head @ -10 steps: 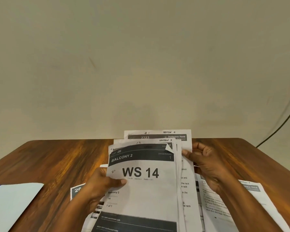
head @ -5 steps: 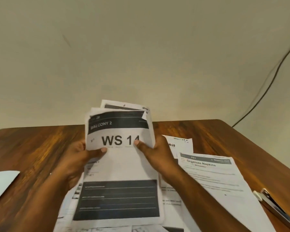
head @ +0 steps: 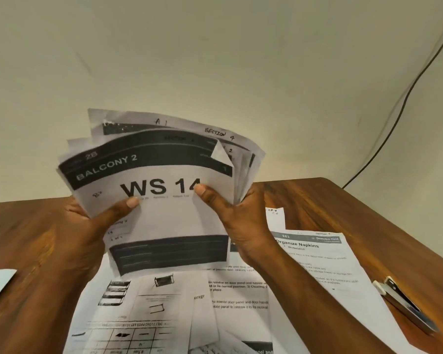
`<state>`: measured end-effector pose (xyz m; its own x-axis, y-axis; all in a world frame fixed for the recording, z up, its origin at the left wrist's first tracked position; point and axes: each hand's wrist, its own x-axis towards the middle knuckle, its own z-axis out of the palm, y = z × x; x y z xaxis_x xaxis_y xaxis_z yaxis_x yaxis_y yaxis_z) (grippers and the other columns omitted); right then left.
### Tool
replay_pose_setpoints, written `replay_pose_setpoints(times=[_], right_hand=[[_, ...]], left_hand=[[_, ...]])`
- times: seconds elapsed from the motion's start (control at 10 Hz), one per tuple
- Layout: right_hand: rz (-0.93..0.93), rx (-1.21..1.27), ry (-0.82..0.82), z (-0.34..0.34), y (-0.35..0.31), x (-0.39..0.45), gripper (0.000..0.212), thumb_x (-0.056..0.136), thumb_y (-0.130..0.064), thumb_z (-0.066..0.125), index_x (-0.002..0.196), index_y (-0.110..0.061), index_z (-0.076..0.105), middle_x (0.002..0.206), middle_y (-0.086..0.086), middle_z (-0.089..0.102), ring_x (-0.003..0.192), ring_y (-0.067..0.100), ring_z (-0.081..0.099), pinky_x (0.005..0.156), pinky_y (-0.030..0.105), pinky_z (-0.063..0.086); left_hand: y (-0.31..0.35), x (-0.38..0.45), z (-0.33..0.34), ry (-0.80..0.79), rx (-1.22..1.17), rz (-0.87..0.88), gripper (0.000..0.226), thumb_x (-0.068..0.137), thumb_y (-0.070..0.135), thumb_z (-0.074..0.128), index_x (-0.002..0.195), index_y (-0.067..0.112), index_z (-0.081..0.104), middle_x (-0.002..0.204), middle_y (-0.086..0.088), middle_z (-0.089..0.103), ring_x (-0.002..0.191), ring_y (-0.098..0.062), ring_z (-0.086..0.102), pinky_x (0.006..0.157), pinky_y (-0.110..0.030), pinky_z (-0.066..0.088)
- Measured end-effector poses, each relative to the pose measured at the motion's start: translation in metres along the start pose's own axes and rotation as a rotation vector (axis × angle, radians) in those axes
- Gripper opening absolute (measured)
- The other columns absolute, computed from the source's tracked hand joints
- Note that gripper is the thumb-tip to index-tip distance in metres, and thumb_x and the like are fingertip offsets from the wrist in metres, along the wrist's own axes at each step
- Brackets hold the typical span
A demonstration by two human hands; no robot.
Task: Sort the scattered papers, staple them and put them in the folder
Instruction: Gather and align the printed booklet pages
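There is only one view, from a wide-angle camera worn on the person's head, so no second view shares any of the scene. It faces forward and somewhat down across the wooden tabletop (head: 343,200) toward a plain wall (head: 215,60), which fills the upper half of the picture. It sits close: the sheaf of papers (head: 164,200) held up between the left hand (head: 87,233) and the right hand (head: 241,221) takes the centre, both forearms run in from the bottom edge, and the lens bends the tabletop's far edge.
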<state>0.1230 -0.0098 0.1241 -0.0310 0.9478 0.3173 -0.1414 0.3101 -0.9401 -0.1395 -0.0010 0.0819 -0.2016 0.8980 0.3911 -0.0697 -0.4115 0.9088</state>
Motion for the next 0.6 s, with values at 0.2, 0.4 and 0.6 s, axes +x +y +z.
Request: replay_pose_setpoints(times=[0.2, 0.4, 0.6], right_hand=[[-0.002, -0.119, -0.03, 0.0, 0.033, 0.008, 0.032, 0.081, -0.036, 0.086, 0.102, -0.04, 0.062, 0.099, -0.015, 0.07, 0.093, 0.007, 0.07, 0.073, 0.018, 0.059], [-0.037, -0.063, 0.074, -0.008, 0.032, 0.016, 0.03, 0.081, -0.031, 0.086, 0.102, -0.035, 0.064, 0.105, -0.012, 0.073, 0.096, 0.016, 0.074, 0.074, 0.024, 0.062], [0.026, -0.076, 0.038, -0.007, 0.037, 0.013, 0.015, 0.095, -0.036, 0.071, 0.105, -0.035, 0.061, 0.101, -0.014, 0.068, 0.089, 0.01, 0.07, 0.064, 0.014, 0.057]], left_hand=[[-0.017, -0.006, 0.023, -0.037, -0.031, -0.016, 0.069, 0.067, 0.014, 0.084, 0.132, 0.022, 0.062, 0.126, -0.009, 0.073, 0.119, -0.032, 0.07, 0.092, -0.053, 0.063], [-0.025, -0.003, 0.014, -0.002, -0.043, -0.125, 0.052, 0.068, 0.022, 0.086, 0.116, 0.014, 0.066, 0.113, -0.004, 0.077, 0.115, -0.036, 0.071, 0.086, -0.048, 0.065], [-0.024, -0.01, 0.02, -0.085, 0.119, -0.148, 0.065, 0.061, 0.027, 0.1, 0.117, 0.017, 0.069, 0.112, -0.007, 0.078, 0.105, -0.032, 0.075, 0.086, -0.045, 0.065]])
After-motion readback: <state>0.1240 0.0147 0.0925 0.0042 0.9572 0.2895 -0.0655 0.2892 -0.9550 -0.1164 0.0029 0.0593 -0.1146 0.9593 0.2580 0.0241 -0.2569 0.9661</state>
